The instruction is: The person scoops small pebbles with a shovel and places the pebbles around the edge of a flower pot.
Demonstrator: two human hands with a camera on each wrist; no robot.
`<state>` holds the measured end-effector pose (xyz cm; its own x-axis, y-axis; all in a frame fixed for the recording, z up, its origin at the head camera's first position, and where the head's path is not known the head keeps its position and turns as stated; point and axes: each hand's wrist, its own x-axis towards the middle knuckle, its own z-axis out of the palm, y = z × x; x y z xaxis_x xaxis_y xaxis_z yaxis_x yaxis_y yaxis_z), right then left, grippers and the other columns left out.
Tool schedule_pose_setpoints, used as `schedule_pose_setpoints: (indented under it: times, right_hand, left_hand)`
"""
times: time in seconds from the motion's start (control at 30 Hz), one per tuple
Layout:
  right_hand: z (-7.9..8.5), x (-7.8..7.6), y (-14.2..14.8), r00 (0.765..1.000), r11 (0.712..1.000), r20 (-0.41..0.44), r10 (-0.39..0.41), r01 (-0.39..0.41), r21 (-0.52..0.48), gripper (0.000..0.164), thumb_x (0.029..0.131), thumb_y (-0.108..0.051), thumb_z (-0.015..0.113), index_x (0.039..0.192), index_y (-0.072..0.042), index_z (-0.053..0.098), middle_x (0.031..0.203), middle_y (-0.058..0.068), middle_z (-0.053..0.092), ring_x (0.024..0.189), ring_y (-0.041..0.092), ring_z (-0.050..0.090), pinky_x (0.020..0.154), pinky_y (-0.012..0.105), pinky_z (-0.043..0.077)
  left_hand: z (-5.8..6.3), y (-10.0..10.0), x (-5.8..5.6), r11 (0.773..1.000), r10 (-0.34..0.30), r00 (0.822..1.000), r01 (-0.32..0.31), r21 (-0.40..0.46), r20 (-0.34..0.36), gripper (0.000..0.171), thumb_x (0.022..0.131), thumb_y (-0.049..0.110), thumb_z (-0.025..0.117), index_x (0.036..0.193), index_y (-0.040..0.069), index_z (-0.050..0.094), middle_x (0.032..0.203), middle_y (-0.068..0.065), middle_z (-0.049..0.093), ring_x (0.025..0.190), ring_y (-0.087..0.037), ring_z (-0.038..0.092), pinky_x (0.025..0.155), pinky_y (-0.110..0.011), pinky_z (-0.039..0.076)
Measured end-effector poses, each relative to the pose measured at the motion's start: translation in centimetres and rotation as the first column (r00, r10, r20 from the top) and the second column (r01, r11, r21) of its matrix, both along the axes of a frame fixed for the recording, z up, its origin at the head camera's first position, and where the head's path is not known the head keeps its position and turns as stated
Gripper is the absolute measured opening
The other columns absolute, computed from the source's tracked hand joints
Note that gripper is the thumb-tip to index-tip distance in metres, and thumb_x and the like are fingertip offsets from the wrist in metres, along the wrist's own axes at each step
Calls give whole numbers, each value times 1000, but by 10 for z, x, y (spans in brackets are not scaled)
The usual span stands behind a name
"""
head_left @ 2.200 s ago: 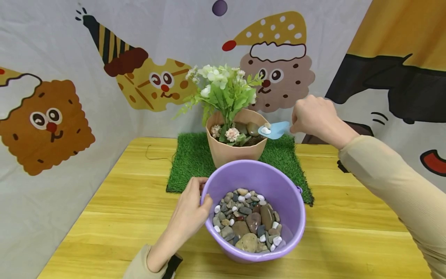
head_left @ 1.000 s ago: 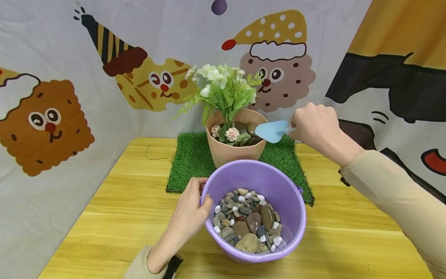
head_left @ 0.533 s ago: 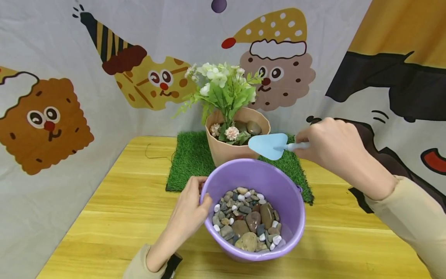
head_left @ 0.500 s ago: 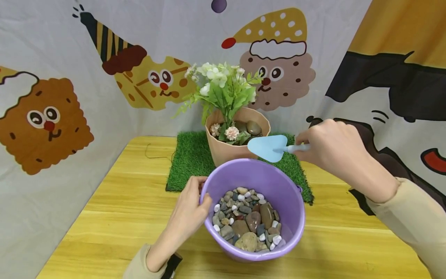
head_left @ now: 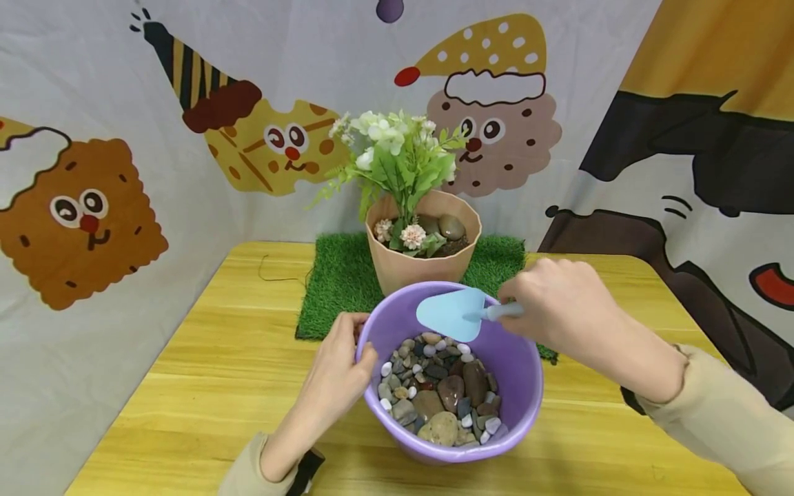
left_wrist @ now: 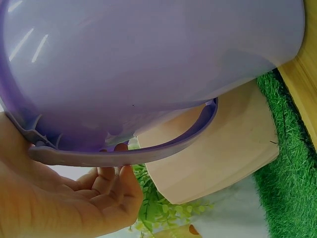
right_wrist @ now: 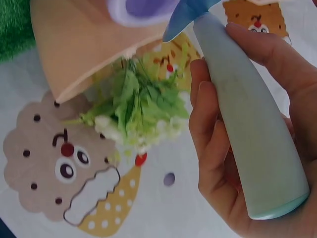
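My right hand (head_left: 561, 300) grips the pale handle of a light blue trowel (head_left: 455, 313), fingers wrapped round it in the right wrist view. The trowel's blade hangs over the far inside of a purple bucket (head_left: 530, 413), above the stones, and no pebbles show on it. At the bucket's left rim my left hand (head_left: 335, 368) holds on, its fingers at the folded-down bucket handle (left_wrist: 124, 157) in the left wrist view. Inside lie pebbles (head_left: 403, 393) in grey, brown and white, with several larger stones, one a tan stone (head_left: 440, 430).
Just behind the bucket, a peach flowerpot (head_left: 422, 272) with white flowers (head_left: 381, 134), green leaves and large stones stands on a green turf mat (head_left: 341, 289). Under everything is a wooden table (head_left: 217, 386). A cartoon-printed cloth (head_left: 279, 48) hangs behind.
The trowel, which held white and tan pebbles at the pot's rim, was tipped there and its blade emptied. My right hand then brought it down and left over the bucket. My left hand stays put.
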<state>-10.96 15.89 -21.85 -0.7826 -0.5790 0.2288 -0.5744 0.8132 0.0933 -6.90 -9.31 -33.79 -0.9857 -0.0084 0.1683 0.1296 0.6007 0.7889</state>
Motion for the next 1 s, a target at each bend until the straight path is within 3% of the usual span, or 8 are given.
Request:
schedule_pose_setpoints:
  times: [0.2,0.47,0.77,1.0]
  right_hand:
    - [-17,-3,-8,999,998,39,1,-3,57,27,67,-20,74,53,-24,52,48,-8,42,43,11,36,36,25,28]
    - [-38,-2,-21,996,984,-51,71,-61,170,45,61,-24,80,49,-22,36,50,-3,40,44,13,38,37,28,33]
    - [-51,2,-33,979,956,-150,136,-89,280,29,58,-7,72,48,-17,47,47,-3,44,41,13,36,34,27,32]
    - [-59,6,-40,953,945,-233,192,-116,306,37,63,-1,70,46,-19,42,47,-4,46,41,13,35,34,28,33]
  left_hand:
    - [0,0,0,1000,-2,1000,2,-4,-7,40,81,6,54,121,-1,52,106,-11,57,92,-22,61,71,-24,55]
    - [-1,0,0,1000,1,1000,-1,-2,-2,40,81,6,54,121,-1,52,107,-11,57,94,-23,61,72,-25,56]
    - [-1,0,0,1000,0,1000,0,-1,-2,40,82,5,54,121,-1,52,107,-11,57,93,-22,61,72,-25,55]
    - [-1,0,-1,1000,0,1000,0,5,1,40,82,5,54,121,-1,52,106,-11,57,93,-22,61,72,-24,55]
